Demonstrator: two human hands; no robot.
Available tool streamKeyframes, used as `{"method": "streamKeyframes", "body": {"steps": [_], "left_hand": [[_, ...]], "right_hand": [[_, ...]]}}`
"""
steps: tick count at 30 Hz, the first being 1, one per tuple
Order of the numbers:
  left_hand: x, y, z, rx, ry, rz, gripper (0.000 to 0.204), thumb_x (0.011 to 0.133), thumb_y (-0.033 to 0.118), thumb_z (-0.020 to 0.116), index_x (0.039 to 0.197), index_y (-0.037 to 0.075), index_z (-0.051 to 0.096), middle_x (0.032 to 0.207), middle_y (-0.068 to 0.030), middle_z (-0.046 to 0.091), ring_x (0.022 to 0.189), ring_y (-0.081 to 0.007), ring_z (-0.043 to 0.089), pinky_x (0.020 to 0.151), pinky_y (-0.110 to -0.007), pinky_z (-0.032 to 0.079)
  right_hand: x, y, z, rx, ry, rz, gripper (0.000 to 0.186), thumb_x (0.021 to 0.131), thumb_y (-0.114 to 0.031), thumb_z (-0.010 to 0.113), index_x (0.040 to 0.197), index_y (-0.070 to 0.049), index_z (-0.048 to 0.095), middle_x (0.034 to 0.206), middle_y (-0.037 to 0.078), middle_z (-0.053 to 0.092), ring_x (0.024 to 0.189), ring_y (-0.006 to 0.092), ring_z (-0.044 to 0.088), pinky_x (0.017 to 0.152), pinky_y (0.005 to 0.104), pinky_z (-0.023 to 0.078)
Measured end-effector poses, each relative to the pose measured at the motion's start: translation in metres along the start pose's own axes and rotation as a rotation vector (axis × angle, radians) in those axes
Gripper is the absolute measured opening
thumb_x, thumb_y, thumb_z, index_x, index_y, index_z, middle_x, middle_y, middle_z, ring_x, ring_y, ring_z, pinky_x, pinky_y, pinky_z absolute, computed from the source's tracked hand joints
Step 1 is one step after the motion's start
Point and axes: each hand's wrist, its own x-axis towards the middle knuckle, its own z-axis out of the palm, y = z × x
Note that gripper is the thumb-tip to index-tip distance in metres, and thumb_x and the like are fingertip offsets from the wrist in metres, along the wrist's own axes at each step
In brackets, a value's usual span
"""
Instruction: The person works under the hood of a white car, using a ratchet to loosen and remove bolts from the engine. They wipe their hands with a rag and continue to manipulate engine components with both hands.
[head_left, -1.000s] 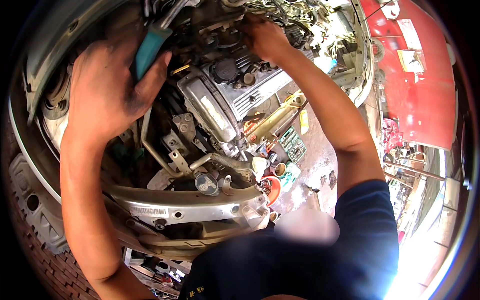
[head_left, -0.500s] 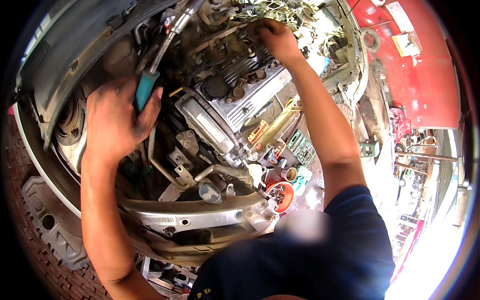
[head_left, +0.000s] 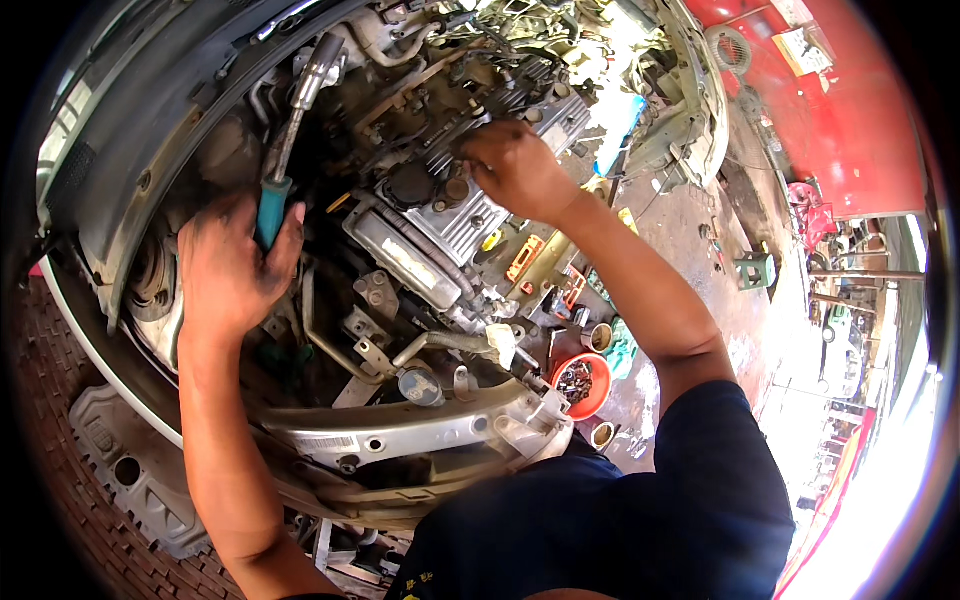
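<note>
My left hand (head_left: 228,270) is wrapped round the teal handle of a socket driver (head_left: 272,208). Its metal shaft points up and away over the engine bay, with a thick socket at the far end. Over the top of the engine (head_left: 480,222) is my right hand (head_left: 520,172), its fingers bent and pinched together beside a round cap (head_left: 456,190). Whatever lies between those fingertips, if anything, is hidden. A larger black round cap (head_left: 409,185) sits just left of them.
The car's front crossmember (head_left: 420,437) runs between my body and the engine. On the floor to the right stand a red bowl (head_left: 598,372) of small metal parts and an orange tool piece (head_left: 524,258). A grey ribbed cover (head_left: 125,470) lies on the bricks at left.
My right hand has come back toward me and left, from the engine's far end to near the round caps. The socket driver has dropped slightly left, still in my left hand.
</note>
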Motion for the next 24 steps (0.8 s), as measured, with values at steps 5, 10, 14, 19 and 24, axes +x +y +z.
{"method": "streamKeyframes", "body": {"steps": [5,10,14,19,24], "left_hand": [[-0.001,0.001,0.001,-0.002,-0.009,0.028,0.035,0.093,0.027,0.079,0.078,0.002,0.058,0.073,-0.0214,0.060,0.070,-0.0477,0.059,0.064,-0.054,0.047],[0.002,0.005,-0.001,-0.037,-0.030,0.034,0.031,0.094,0.025,0.077,0.081,0.001,0.061,0.075,-0.0219,0.063,0.071,-0.0480,0.061,0.064,-0.053,0.048],[0.004,0.007,-0.002,-0.042,-0.066,0.025,0.031,0.095,0.024,0.077,0.082,0.001,0.062,0.075,-0.0222,0.063,0.071,-0.0478,0.061,0.063,-0.053,0.048],[0.001,0.001,0.001,-0.013,-0.066,0.041,0.034,0.096,0.025,0.075,0.079,0.001,0.058,0.071,-0.0221,0.060,0.068,-0.0483,0.059,0.061,-0.055,0.046],[0.001,0.006,0.001,-0.038,-0.075,0.029,0.036,0.095,0.025,0.076,0.076,0.002,0.057,0.069,-0.0217,0.059,0.067,-0.0477,0.059,0.060,-0.055,0.044]], "right_hand": [[-0.024,-0.017,-0.002,0.028,0.087,-0.004,0.042,0.089,-0.010,0.069,0.131,-0.005,0.069,0.139,0.014,0.067,0.130,0.0337,0.060,0.115,0.0480,0.046],[-0.065,0.007,0.002,0.140,0.411,0.380,0.034,0.095,0.001,0.064,0.128,-0.003,0.070,0.125,0.020,0.071,0.116,0.0406,0.067,0.102,0.0458,0.053],[-0.063,0.025,-0.014,0.176,0.332,0.326,0.031,0.095,0.001,0.060,0.124,-0.004,0.072,0.118,0.020,0.073,0.108,0.0403,0.068,0.097,0.0454,0.054],[-0.042,0.012,-0.001,0.013,0.419,0.194,0.037,0.094,-0.006,0.066,0.131,-0.001,0.068,0.123,0.019,0.073,0.118,0.0381,0.067,0.105,0.0463,0.053],[-0.030,0.035,-0.012,-0.007,0.190,0.127,0.034,0.098,-0.018,0.072,0.128,-0.002,0.070,0.127,0.017,0.073,0.118,0.0356,0.068,0.102,0.0450,0.056]]}}
